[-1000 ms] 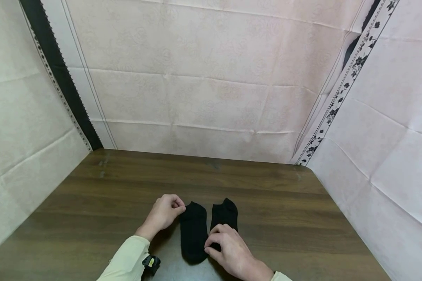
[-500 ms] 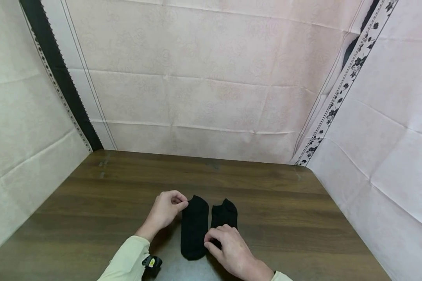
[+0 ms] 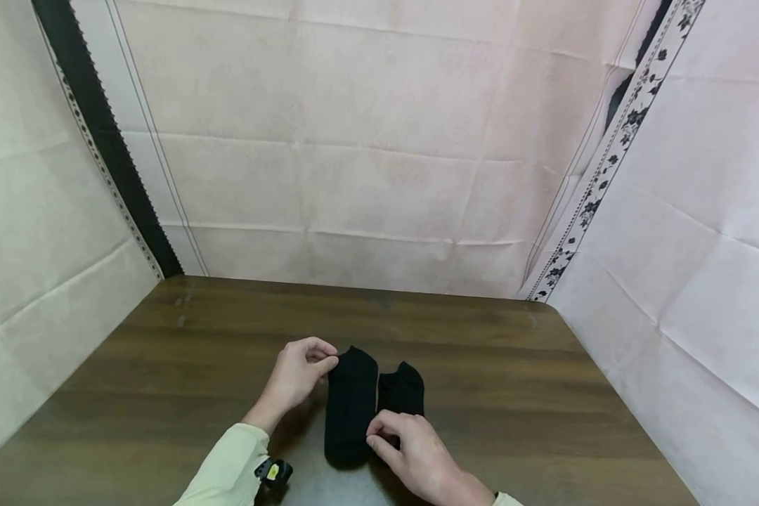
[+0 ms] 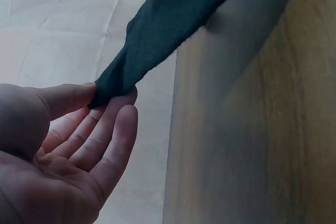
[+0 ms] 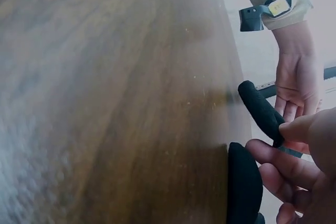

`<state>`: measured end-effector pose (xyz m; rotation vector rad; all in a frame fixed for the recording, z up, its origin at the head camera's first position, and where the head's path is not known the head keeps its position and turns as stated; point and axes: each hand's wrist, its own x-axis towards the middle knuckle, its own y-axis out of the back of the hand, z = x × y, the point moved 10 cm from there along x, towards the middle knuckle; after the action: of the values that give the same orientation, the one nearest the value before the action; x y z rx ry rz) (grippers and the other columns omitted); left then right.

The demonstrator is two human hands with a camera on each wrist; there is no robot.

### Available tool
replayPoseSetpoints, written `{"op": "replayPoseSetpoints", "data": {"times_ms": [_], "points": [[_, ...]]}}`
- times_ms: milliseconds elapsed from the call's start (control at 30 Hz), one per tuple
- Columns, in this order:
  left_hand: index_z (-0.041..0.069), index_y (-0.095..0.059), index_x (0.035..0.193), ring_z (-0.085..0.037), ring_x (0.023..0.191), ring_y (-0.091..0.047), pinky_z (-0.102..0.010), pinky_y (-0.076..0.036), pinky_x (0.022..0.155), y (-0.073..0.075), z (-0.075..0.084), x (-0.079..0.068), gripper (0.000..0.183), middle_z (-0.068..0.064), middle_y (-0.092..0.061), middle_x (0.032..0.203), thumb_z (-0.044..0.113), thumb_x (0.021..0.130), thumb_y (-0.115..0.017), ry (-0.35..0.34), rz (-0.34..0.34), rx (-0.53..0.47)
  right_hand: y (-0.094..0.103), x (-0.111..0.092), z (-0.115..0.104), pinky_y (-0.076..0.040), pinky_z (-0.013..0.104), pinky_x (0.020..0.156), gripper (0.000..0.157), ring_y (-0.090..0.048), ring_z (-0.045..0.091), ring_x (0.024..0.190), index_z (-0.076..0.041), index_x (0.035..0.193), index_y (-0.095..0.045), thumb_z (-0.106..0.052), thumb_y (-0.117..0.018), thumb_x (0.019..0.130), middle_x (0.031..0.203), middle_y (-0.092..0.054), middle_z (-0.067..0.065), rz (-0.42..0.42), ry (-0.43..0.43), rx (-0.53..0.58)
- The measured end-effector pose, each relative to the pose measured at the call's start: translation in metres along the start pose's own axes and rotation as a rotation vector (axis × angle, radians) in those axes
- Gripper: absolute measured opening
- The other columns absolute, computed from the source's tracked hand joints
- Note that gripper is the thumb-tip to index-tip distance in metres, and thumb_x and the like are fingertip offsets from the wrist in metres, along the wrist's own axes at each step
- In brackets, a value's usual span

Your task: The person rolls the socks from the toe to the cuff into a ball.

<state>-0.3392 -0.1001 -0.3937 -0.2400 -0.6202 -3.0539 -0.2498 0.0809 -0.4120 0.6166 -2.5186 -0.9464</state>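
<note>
Two black ankle socks are side by side at the near middle of the table. My left hand (image 3: pixel 294 379) pinches a corner of the cuff of the left sock (image 3: pixel 351 407) between thumb and fingers; in the left wrist view the fabric (image 4: pixel 157 35) stretches up from that pinch. Lower down, thumb and index finger of my right hand (image 3: pixel 414 453) pinch the right edge of the same sock. It hangs lifted off the table in the right wrist view. Partly hidden behind my right hand, the right sock (image 3: pixel 402 388) lies on the table.
The wooden table (image 3: pixel 240 316) has a pale cloth (image 3: pixel 367 176) hanging behind it and more cloth at both sides. A black device (image 3: pixel 274 472) is strapped at my left wrist.
My left hand has moved slightly away from me and to the right, carrying the left sock's cuff with it. The right hand keeps its pinch, and the right sock stays put.
</note>
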Motion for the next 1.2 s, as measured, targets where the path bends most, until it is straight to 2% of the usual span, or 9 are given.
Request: {"op": "replayPoseSetpoints", "data": {"times_ms": [100, 333, 467, 633, 800, 967, 1200], "points": [[0.005, -0.072, 0.1, -0.02, 0.069, -0.064, -0.039, -0.057, 0.068, -0.001, -0.002, 0.0, 0.009, -0.003, -0.07, 0.086, 0.004, 0.091, -0.073, 0.002, -0.003, -0.007, -0.002, -0.001, 0.002, -0.049, 0.023, 0.068, 0.003, -0.059, 0.001, 0.072, -0.019, 0.096, -0.07, -0.019, -0.067, 0.098, 0.083, -0.07, -0.011, -0.011, -0.027, 0.079], [0.004, -0.074, 0.101, -0.026, 0.064, -0.065, -0.043, -0.057, 0.067, -0.003, -0.004, 0.002, 0.01, -0.003, -0.071, 0.086, 0.002, 0.092, -0.071, 0.009, -0.009, -0.032, 0.002, -0.004, 0.006, -0.049, 0.024, 0.071, 0.004, -0.063, 0.005, 0.075, -0.017, 0.095, -0.073, -0.014, -0.069, 0.096, 0.082, -0.071, -0.006, 0.002, -0.075, 0.183], [0.004, -0.074, 0.1, -0.029, 0.063, -0.066, -0.044, -0.057, 0.065, -0.006, 0.0, 0.001, 0.009, -0.005, -0.071, 0.087, 0.002, 0.092, -0.071, -0.004, -0.007, -0.039, 0.005, -0.005, 0.008, -0.049, 0.024, 0.071, 0.004, -0.062, 0.006, 0.075, -0.016, 0.095, -0.073, -0.014, -0.071, 0.095, 0.082, -0.07, -0.006, 0.015, -0.102, 0.192], [0.004, -0.074, 0.102, -0.027, 0.062, -0.065, -0.043, -0.057, 0.064, -0.011, 0.004, 0.001, 0.011, -0.005, -0.071, 0.089, 0.002, 0.093, -0.07, -0.004, -0.02, -0.038, 0.01, -0.008, 0.009, -0.049, 0.025, 0.073, 0.004, -0.061, 0.007, 0.077, -0.016, 0.097, -0.074, -0.014, -0.071, 0.095, 0.083, -0.067, -0.012, 0.029, -0.108, 0.171], [0.005, -0.074, 0.102, -0.027, 0.062, -0.064, -0.045, -0.056, 0.064, -0.017, 0.004, 0.003, 0.01, -0.005, -0.071, 0.089, 0.002, 0.093, -0.07, -0.002, -0.034, -0.049, 0.014, -0.013, 0.012, -0.049, 0.025, 0.072, 0.004, -0.06, 0.007, 0.077, -0.017, 0.096, -0.074, -0.014, -0.072, 0.094, 0.084, -0.068, -0.01, 0.037, -0.12, 0.181], [0.006, -0.075, 0.101, -0.023, 0.06, -0.062, -0.04, -0.056, 0.061, -0.023, 0.005, 0.004, 0.009, -0.004, -0.071, 0.088, 0.003, 0.093, -0.07, -0.005, -0.046, -0.051, 0.018, -0.016, 0.016, -0.05, 0.025, 0.07, 0.004, -0.059, 0.008, 0.076, -0.015, 0.096, -0.073, -0.013, -0.071, 0.094, 0.083, -0.068, -0.008, 0.042, -0.127, 0.206], [0.007, -0.075, 0.099, -0.025, 0.06, -0.062, -0.036, -0.053, 0.057, -0.033, 0.009, 0.007, 0.009, -0.003, -0.07, 0.086, 0.003, 0.093, -0.071, -0.02, -0.06, -0.056, 0.021, -0.023, 0.023, -0.049, 0.025, 0.065, 0.003, -0.058, 0.009, 0.073, -0.013, 0.097, -0.073, -0.013, -0.07, 0.096, 0.082, -0.067, -0.005, 0.039, -0.151, 0.238]]}}
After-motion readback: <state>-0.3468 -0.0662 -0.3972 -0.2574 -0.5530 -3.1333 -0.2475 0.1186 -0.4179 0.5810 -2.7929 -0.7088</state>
